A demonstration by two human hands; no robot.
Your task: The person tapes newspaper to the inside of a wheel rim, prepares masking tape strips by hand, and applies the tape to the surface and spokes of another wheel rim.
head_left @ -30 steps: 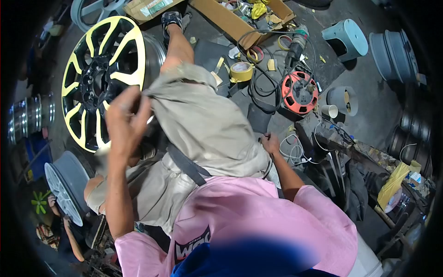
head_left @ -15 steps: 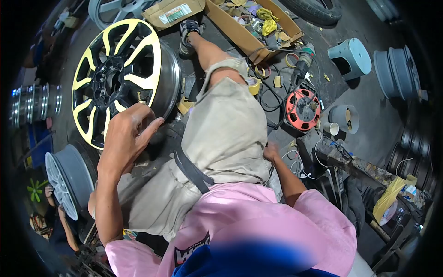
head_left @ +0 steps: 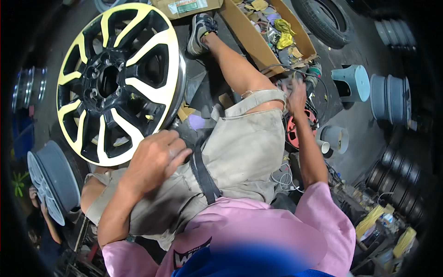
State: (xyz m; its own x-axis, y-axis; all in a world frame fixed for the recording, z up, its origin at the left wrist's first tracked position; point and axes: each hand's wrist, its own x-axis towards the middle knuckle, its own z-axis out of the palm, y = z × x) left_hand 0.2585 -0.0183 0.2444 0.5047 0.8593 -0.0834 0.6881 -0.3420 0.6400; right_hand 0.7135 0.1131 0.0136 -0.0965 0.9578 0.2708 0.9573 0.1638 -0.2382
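Observation:
A car wheel rim point(head_left: 146, 92) with black recesses and pale yellow spoke faces stands tilted at the left. Close to its lower right edge is my left hand point(head_left: 154, 161), fingers curled and thumb near them; whatever lies inside the curl is hidden. My right hand point(head_left: 295, 94) reaches forward past my knee, smeared by motion, so I cannot tell whether it grips anything. It is nearest to a power tool with a green end point(head_left: 314, 74) and its black cable. Just below it sits an orange-red cable reel point(head_left: 293, 131), partly covered by my forearm.
A long cardboard box point(head_left: 251, 39) of scraps and yellow cloth lies ahead, with a tyre point(head_left: 323, 21) behind it. To the right are a light blue stool point(head_left: 357, 84), grey rims point(head_left: 390, 99) and a grey tub point(head_left: 336, 138). Another person's hand point(head_left: 34, 194) touches a grey rim point(head_left: 60, 180) at left.
My right hand has moved forward from beside my hip to near the power tool. My left hand has shifted right and back, off the rim's face. The rim looks larger as the view leans closer.

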